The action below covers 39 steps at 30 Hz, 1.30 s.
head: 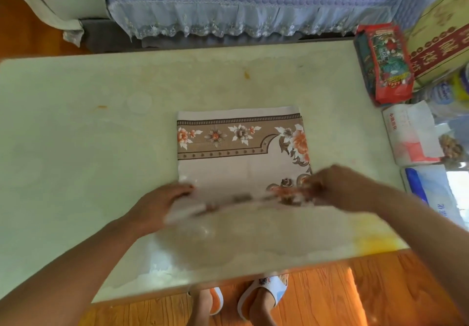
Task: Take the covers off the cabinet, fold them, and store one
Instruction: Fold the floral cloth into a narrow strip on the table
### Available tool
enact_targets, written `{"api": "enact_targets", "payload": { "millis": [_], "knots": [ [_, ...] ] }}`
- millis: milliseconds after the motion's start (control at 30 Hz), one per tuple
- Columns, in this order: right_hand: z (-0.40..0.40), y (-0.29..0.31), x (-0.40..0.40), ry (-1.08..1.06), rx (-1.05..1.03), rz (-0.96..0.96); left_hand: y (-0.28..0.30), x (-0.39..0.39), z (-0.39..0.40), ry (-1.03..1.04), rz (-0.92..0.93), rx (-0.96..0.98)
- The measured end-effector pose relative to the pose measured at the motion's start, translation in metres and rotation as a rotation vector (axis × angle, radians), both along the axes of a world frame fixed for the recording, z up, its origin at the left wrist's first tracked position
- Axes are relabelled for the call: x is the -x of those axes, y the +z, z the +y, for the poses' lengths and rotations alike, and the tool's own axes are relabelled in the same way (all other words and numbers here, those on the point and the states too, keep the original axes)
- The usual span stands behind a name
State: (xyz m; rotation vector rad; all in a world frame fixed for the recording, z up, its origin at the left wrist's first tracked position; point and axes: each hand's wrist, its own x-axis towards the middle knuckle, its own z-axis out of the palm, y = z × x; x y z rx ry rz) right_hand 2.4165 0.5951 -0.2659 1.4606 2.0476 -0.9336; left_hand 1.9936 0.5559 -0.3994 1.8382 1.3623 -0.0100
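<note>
A: 2 hands work 1 folded cover [241, 145] on the table [76, 148]. Its far edge, with the brown flower band, lies flat beyond both hands; its near edge is raised off the table between them.

B: State of the left hand [162, 206]?

A: It is at the near-left corner of the cover, fingers reaching onto the cloth. Blur hides the grip; I cannot tell whether it pinches or only touches.

B: And the right hand [330, 188]?

A: It is at the near-right corner, fingers curled onto the cloth edge, pinching it as far as the blur allows.

B: Surroundings?

A: Right of the right hand, at the table edge: 1 red packet [383, 64], 1 tissue pack [411, 135]. Beyond both hands: 1 blue-covered sofa [253, 1].
</note>
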Motion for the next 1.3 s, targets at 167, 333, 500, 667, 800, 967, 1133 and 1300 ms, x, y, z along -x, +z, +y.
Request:
{"api": "enact_targets", "payload": {
  "millis": [167,333,500,667,800,967,1133,1300],
  "knots": [
    [0.123,0.026,-0.019,-0.680,-0.051,0.290,0.016,-0.028,0.028,0.605,-0.025,0.264],
    [0.104,-0.066,-0.012,-1.456,0.192,0.779,-0.004,-0.034,0.044,0.964,-0.109,0.306],
    [0.070,-0.123,-0.022,-1.417,0.092,0.637,-0.008,-0.056,0.047,0.779,0.036,0.127],
    [0.042,-0.116,-0.030,-1.317,0.231,0.758,-0.002,-0.048,0.019,0.911,-0.181,0.236],
    [-0.007,-0.112,-0.046,-1.180,0.393,0.734,0.022,-0.044,-0.014,0.577,-0.155,0.292],
    [-0.044,-0.102,-0.056,-1.094,0.312,0.697,0.040,-0.037,-0.005,0.352,-0.187,0.285],
    [-0.031,-0.104,-0.055,-1.051,0.133,0.713,0.037,-0.052,-0.011,0.432,-0.185,0.322],
    [0.002,-0.101,-0.046,-1.085,0.194,0.806,0.035,-0.042,0.005,0.628,-0.154,0.442]
  ]
}}
